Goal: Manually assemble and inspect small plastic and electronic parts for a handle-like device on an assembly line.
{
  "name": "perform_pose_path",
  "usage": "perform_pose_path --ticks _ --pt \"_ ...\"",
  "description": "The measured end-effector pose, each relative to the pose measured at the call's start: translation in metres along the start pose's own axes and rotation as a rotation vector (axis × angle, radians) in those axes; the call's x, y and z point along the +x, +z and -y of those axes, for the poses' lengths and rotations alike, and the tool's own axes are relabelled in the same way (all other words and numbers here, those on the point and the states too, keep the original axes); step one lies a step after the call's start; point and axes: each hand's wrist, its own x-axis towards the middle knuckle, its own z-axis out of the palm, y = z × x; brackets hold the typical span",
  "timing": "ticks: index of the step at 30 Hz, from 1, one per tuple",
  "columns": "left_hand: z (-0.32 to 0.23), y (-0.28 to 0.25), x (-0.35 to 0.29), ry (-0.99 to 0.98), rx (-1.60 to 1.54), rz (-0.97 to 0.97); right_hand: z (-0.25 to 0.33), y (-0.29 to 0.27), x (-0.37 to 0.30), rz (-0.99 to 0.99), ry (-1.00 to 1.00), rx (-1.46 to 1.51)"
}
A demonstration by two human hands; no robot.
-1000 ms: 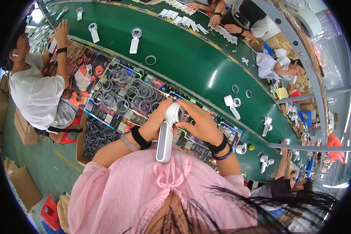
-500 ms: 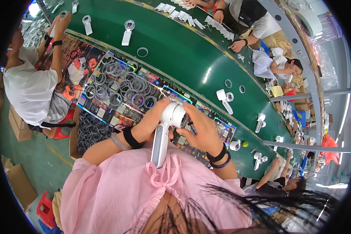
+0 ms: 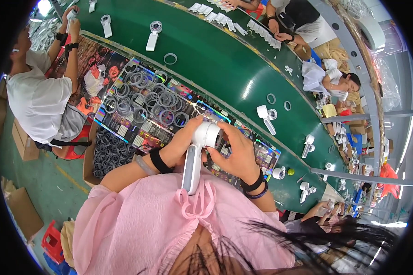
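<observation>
Stretching beyond the patterned counter [image 3: 147, 147] is a green belt [image 3: 215, 64]. At the counter's near side, the left hand [image 3: 181, 145] and right hand [image 3: 239, 155] clasp a white handheld device [image 3: 193, 158]; grey rings [image 3: 169, 106] lie heaped on the counter.

The green belt [image 3: 215, 68] bears white handheld devices [image 3: 152, 42] and gray rings [image 3: 164, 59].
</observation>
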Motion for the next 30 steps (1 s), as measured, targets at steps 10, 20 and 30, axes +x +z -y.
perform_pose_path --ticks 10,20,30 --pt "0.002 0.001 -0.001 0.013 0.0 -0.022 -0.002 0.009 -0.003 -0.015 0.065 0.062" --pt "0.001 0.003 -0.002 0.045 0.023 -0.034 0.002 0.011 -0.001 -0.012 0.136 0.114" --pt "0.001 0.01 -0.006 0.056 0.0 -0.049 0.004 0.006 0.001 0.024 0.145 0.195"
